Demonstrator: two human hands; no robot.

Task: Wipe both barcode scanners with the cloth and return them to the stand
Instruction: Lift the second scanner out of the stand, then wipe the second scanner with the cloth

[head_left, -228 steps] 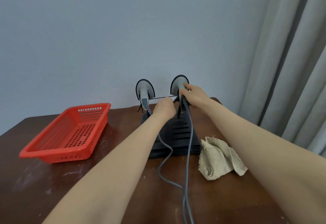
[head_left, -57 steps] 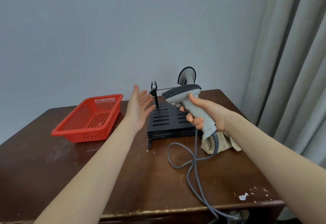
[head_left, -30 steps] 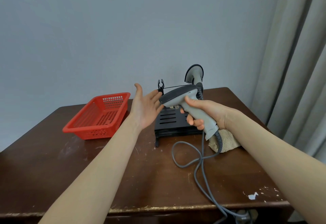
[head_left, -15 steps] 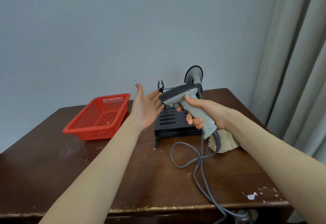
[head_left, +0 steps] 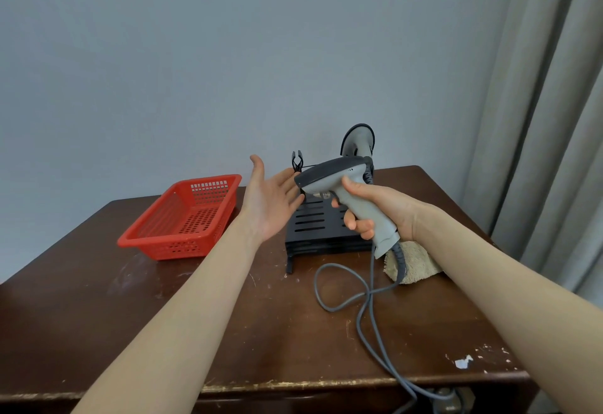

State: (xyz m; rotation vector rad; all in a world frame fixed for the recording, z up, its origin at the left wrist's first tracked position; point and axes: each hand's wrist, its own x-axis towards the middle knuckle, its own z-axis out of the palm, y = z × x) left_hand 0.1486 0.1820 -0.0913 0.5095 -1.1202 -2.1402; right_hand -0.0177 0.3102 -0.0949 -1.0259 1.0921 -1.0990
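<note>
Your right hand (head_left: 380,209) grips the grey scanner (head_left: 339,185) by its handle, head pointing left. Your left hand (head_left: 270,200) hovers palm-up beside it, fingers loosely spread.

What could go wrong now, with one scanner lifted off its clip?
1. The held scanner trails a cable that loops on the table; lifting further may snag it.
2. The cloth lies below the right hand, behind that cable; the open left hand must reach across.
3. The second scanner stands close behind; a swing could knock it.
</note>
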